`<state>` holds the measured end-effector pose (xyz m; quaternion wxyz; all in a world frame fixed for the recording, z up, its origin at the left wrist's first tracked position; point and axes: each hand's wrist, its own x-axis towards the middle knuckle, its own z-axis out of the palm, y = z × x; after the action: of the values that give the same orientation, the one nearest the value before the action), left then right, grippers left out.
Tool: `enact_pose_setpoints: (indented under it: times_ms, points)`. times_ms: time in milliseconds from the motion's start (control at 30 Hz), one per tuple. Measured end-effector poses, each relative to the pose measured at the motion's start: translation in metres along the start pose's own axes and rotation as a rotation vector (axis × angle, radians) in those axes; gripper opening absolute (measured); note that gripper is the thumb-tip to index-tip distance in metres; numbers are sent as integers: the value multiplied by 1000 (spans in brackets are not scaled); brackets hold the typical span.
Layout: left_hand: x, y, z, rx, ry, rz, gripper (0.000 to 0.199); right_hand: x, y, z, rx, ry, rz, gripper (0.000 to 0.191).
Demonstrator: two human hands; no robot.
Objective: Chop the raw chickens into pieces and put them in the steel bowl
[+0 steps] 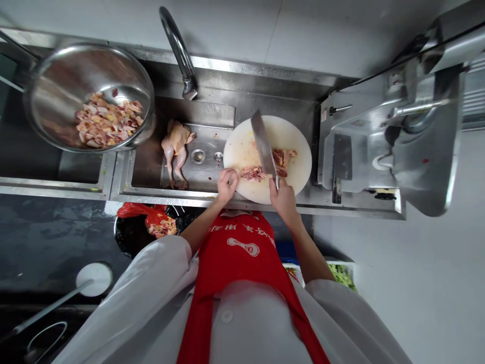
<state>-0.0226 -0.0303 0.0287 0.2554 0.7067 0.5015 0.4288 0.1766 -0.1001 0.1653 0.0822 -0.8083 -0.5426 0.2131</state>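
Observation:
My right hand (282, 198) is wrapped round the handle of a cleaver (264, 144), its broad blade slanting up and left over the round white cutting board (242, 141). Right of the blade lies a larger piece of raw chicken (287, 153). Small chopped chicken pieces (253, 173) lie on the board to the blade's left. At the board's lower left edge is my left hand (227, 183), fingers curled in; whether they hold anything is hidden. A whole plucked chicken (176, 149) lies in the sink (189, 177) left of the board.
A large steel bowl (53, 96) with cut chicken (109, 121) stands at the left, near the faucet (178, 48). To the right is a metal slicing machine (379, 121), with another cleaver (337, 167) against it. A red bag (140, 210) lies over a bin below the counter.

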Motion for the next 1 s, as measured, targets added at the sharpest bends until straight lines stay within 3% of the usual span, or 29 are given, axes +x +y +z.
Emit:
enact_pose_setpoints:
  times_ms: [67, 133, 200, 267, 367, 467, 600, 700, 800, 933, 1000]
  points:
    - [-4, -1, -17, 29, 170, -107, 20, -9, -11, -3, 31, 134, -9, 49]
    - [-7, -2, -24, 41, 204, -146, 19, -16, -18, 11, 26, 108, 18, 48]
    - [-9, -2, -18, 37, 79, -108, 17, -17, -18, 34, -26, -60, 64, 45]
    - [-7, -2, -2, 28, -142, 0, 19, -14, -13, 55, -77, -210, 85, 41]
    - [-2, -3, 25, 19, -353, 140, 22, -7, -4, 69, -99, -255, 64, 40]
    - [1, -6, 36, -10, -396, 182, 14, 4, -2, 71, -85, -236, 70, 43]
    - [3, -5, 24, -21, -476, 255, 15, 26, -5, 69, 59, -216, 51, 46]
    - [16, 9, 18, 39, -496, 305, 16, 32, 11, 55, 200, -138, 76, 46]
    - [40, 38, 47, 89, -468, 328, 20, 10, 47, 32, 298, 57, 190, 46]
    - [68, 73, 123, 120, -622, 459, 25, -44, 104, 6, 416, 214, 369, 52]
    - [73, 80, 149, 138, -680, 471, 18, -70, 127, 1, 453, 255, 454, 55]
